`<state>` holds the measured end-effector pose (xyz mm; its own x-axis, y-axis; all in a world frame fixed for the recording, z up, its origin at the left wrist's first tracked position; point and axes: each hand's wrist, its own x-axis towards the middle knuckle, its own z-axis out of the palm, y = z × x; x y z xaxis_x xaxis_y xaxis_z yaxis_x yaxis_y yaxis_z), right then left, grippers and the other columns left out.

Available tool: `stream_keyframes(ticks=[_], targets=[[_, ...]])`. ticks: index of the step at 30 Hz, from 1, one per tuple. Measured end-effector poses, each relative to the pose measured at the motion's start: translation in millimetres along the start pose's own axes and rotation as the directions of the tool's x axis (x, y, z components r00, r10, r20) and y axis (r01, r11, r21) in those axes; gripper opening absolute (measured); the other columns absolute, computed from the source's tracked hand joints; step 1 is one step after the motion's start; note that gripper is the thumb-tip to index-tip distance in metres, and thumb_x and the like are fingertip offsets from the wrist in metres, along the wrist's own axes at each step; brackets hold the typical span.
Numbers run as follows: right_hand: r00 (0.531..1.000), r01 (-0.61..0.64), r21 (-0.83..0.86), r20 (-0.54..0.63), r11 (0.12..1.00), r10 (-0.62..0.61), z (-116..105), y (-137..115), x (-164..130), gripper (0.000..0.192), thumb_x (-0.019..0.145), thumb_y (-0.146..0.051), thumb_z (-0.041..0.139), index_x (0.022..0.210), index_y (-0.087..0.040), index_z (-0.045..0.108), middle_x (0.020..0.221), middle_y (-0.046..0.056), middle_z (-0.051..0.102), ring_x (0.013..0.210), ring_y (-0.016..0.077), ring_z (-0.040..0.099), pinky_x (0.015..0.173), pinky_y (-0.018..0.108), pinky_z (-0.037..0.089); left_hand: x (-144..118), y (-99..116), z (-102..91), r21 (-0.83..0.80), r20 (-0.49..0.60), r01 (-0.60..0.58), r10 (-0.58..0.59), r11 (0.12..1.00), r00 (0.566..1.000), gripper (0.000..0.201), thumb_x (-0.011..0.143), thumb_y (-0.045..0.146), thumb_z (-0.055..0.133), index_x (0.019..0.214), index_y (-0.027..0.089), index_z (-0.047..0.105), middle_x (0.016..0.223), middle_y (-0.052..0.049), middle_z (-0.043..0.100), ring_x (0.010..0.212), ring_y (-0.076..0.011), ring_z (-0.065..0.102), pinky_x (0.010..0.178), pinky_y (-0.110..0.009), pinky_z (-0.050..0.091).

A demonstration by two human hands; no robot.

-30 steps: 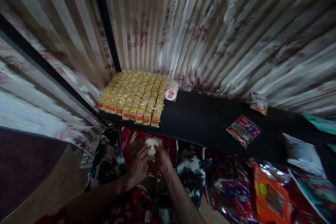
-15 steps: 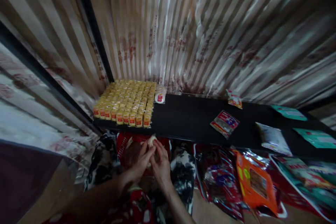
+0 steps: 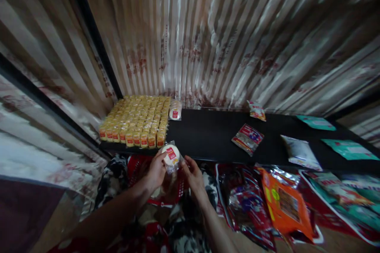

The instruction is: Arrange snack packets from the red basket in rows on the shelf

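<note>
A round white rice cracker packet (image 3: pixel 171 155), in a clear wrapper with a red label, is gripped at its left side by my left hand (image 3: pixel 156 170). It hangs just over the front edge of the black shelf, label facing up. Beside its right edge is my right hand (image 3: pixel 194 176), fingers stretched and apart; whether they touch the wrapper I cannot tell. Behind the hands stand rows of yellow wrapped snack packs (image 3: pixel 138 122). Another round white packet (image 3: pixel 175 110) stands at their right end. Below, a red bag (image 3: pixel 139 172) rests on my lap.
The black shelf (image 3: pixel 204 134) runs rightward along a corrugated wall, carrying a red-and-clear pouch (image 3: pixel 248 139), a small snack bag (image 3: pixel 257 111), a silver bag (image 3: pixel 300 153) and teal packets (image 3: pixel 350 149). Below its front edge lie dark red bags (image 3: pixel 246 201) and an orange bag (image 3: pixel 286 203).
The white packet has come up from low between both hands to the shelf edge, its label now showing. My right hand has moved apart to the right. The camera view has shifted slightly.
</note>
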<state>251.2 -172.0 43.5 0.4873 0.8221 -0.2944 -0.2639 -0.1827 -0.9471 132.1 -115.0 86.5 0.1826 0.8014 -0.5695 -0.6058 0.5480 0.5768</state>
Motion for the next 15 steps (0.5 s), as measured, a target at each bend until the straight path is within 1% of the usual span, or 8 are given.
stream_keyframes(ticks=[1, 3, 5, 7, 9, 11, 15], targets=[[0.998, -0.059, 0.111, -0.01, 0.992, 0.06, 1.0, -1.5, -0.3, 0.053, 0.061, -0.042, 0.075, 0.108, -0.022, 0.059, 0.095, 0.004, 0.069, 0.087, 0.0203, 0.065, 0.078, 0.032, 0.052, 0.9, 0.4, 3.9, -0.009, -0.009, -0.006, 0.006, 1.0, 1.0, 0.023, 0.077, 0.012, 0.056, 0.1, 0.016, 0.06, 0.082, -0.005, 0.068, 0.07, -0.0146, 0.065, 0.068, -0.025, 0.051], [0.99, -0.125, 0.293, -0.02, 0.948, 0.136, 4.4, -3.2, -3.4, 0.057, 0.058, -0.039, 0.078, 0.109, -0.023, 0.057, 0.088, 0.001, 0.07, 0.079, 0.0174, 0.066, 0.072, 0.029, 0.052, 2.2, -1.1, 10.7, -0.02, -0.031, -0.009, 0.008, 1.0, 0.999, 0.023, 0.078, 0.009, 0.055, 0.099, 0.017, 0.058, 0.084, -0.005, 0.068, 0.072, -0.0142, 0.066, 0.071, -0.025, 0.051], [0.986, -0.154, 0.384, 0.002, 0.911, 0.166, 8.6, -2.7, -8.0, 0.054, 0.056, -0.036, 0.08, 0.104, -0.023, 0.059, 0.085, 0.0, 0.07, 0.076, 0.0158, 0.066, 0.072, 0.027, 0.052, 2.5, -5.4, 16.3, -0.036, -0.056, 0.007, -0.009, 0.999, 0.998, 0.022, 0.078, 0.007, 0.054, 0.097, 0.018, 0.056, 0.083, -0.004, 0.068, 0.075, -0.0138, 0.066, 0.074, -0.025, 0.051], [0.986, -0.163, 0.416, 0.044, 0.895, 0.159, 12.9, 0.0, -11.3, 0.048, 0.055, -0.035, 0.081, 0.097, -0.021, 0.061, 0.086, 0.001, 0.071, 0.079, 0.0158, 0.066, 0.075, 0.027, 0.051, 1.6, -11.9, 20.9, -0.062, -0.066, 0.027, -0.031, 0.998, 0.997, 0.02, 0.078, 0.005, 0.054, 0.094, 0.018, 0.055, 0.079, -0.003, 0.068, 0.074, -0.0131, 0.066, 0.075, -0.024, 0.051], [0.989, -0.146, 0.432, 0.044, 0.89, 0.141, 16.6, 3.4, -11.3, 0.044, 0.055, -0.035, 0.081, 0.092, -0.021, 0.062, 0.087, 0.002, 0.071, 0.082, 0.0163, 0.066, 0.078, 0.028, 0.051, 0.0, -19.4, 24.5, -0.089, -0.065, 0.04, -0.046, 0.995, 0.997, 0.018, 0.076, 0.004, 0.056, 0.089, 0.018, 0.056, 0.075, -0.002, 0.068, 0.07, -0.0122, 0.066, 0.073, -0.022, 0.05], [0.992, -0.114, 0.438, 0.003, 0.892, 0.125, 19.3, 6.0, -7.6, 0.044, 0.055, -0.037, 0.08, 0.092, -0.021, 0.062, 0.088, 0.001, 0.071, 0.083, 0.0168, 0.066, 0.079, 0.029, 0.051, -1.8, -26.6, 27.3, -0.11, -0.055, 0.051, -0.058, 0.993, 0.997, 0.017, 0.074, 0.005, 0.059, 0.084, 0.017, 0.056, 0.074, -0.001, 0.068, 0.069, -0.0117, 0.065, 0.071, -0.021, 0.049], [0.993, -0.041, 0.4, -0.088, 0.915, 0.083, 22.8, 4.8, 5.5, 0.048, 0.057, -0.04, 0.078, 0.097, -0.023, 0.057, 0.085, -0.001, 0.07, 0.08, 0.0172, 0.066, 0.075, 0.029, 0.051, -0.8, -36.6, 32.4, -0.125, -0.035, 0.126, -0.132, 0.984, 0.991, 0.015, 0.071, 0.006, 0.063, 0.079, 0.016, 0.056, 0.072, -0.002, 0.068, 0.067, -0.0122, 0.065, 0.069, -0.021, 0.049]])
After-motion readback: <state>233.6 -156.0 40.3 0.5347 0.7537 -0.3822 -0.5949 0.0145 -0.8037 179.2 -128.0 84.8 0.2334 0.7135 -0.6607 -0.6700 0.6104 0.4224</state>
